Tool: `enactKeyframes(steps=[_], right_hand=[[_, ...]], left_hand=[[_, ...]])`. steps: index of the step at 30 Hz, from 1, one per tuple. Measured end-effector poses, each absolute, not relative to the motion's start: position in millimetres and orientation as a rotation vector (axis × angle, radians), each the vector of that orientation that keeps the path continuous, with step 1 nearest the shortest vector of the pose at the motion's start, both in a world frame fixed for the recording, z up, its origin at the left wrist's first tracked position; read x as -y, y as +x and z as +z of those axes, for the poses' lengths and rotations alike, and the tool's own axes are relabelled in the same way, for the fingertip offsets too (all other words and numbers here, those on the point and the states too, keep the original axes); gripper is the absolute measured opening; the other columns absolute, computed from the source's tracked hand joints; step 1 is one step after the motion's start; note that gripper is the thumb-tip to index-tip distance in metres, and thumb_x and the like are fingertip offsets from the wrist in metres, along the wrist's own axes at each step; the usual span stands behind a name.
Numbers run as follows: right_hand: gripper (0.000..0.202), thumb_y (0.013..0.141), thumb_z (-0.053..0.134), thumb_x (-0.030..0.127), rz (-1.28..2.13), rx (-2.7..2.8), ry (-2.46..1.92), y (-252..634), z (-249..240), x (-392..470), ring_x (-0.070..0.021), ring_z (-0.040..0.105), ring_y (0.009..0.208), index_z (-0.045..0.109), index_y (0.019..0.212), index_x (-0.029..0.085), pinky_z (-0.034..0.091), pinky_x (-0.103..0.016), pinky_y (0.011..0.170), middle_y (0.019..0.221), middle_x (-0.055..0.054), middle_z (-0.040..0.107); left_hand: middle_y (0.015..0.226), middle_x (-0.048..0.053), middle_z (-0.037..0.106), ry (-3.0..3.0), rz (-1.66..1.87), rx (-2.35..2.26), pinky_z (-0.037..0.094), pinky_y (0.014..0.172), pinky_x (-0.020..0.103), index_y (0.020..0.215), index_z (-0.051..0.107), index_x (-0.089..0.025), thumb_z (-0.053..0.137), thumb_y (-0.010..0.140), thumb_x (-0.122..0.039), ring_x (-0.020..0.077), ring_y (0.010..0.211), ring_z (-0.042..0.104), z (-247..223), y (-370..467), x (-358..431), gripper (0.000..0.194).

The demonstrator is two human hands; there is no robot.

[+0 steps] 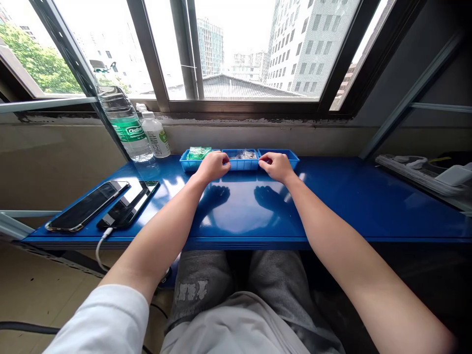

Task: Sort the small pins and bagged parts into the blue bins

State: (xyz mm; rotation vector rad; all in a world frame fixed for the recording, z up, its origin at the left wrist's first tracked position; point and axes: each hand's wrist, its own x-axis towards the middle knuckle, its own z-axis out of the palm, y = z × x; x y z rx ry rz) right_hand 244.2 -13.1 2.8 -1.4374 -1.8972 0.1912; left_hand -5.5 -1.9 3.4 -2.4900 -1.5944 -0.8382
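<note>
Three small blue trays stand side by side at the back of the blue tabletop. Green packets [199, 153] fill the left tray [187, 166]. Small clear and silvery packets [246, 155] lie in the middle tray [244, 165]. My left hand [215, 166] has its fingers curled closed at the seam between the left and middle trays. Pinched together, the fingers of my right hand [277, 166] are at the seam between the middle tray and the right tray [293, 160]. Whatever either hand holds is hidden. The right tray's inside is mostly covered by my hand.
Two phones [88, 205] lie at the left, one with a white cable [101, 246]. A large water bottle [123, 123] and a smaller white bottle [157, 135] stand at the back left. At the right, a clear tray [416, 172] holds white chargers. The window is behind.
</note>
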Motion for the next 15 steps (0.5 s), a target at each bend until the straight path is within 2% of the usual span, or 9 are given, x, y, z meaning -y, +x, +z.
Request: enactKeyframes(steps=[3,6,15], right_hand=[[0.016,0.090,0.066,0.021,0.307,2.064,-1.387,233.5,0.1,18.7,-0.0175,0.067,0.076,0.075,0.078,0.015,0.047,-0.025,0.073,0.078,-0.004,0.076],[0.014,0.090,0.067,0.019,0.408,2.214,-1.362,224.1,-4.3,21.2,-0.0150,0.065,0.074,0.075,0.080,0.013,0.044,-0.022,0.067,0.080,-0.004,0.076],[0.012,0.092,0.067,0.018,0.565,2.341,-1.432,216.7,-5.2,24.6,-0.0150,0.069,0.084,0.078,0.093,0.013,0.045,-0.020,0.069,0.095,-0.006,0.080]], left_hand=[[0.080,0.005,0.075,-2.822,-0.731,1.410,0.047,0.071,0.029,0.086,0.077,-0.015,0.058,0.089,-0.024,0.0192,0.075,0.066,-0.5,6.6,9.5,0.021],[0.074,0.003,0.074,-2.941,-0.636,1.329,0.043,0.065,0.027,0.084,0.076,-0.014,0.058,0.089,-0.022,0.0160,0.068,0.062,-4.8,19.4,16.2,0.021],[0.079,0.005,0.076,-2.979,-0.493,1.298,0.044,0.066,0.025,0.088,0.080,-0.013,0.059,0.085,-0.014,0.0167,0.070,0.064,-4.7,26.5,20.9,0.021]])
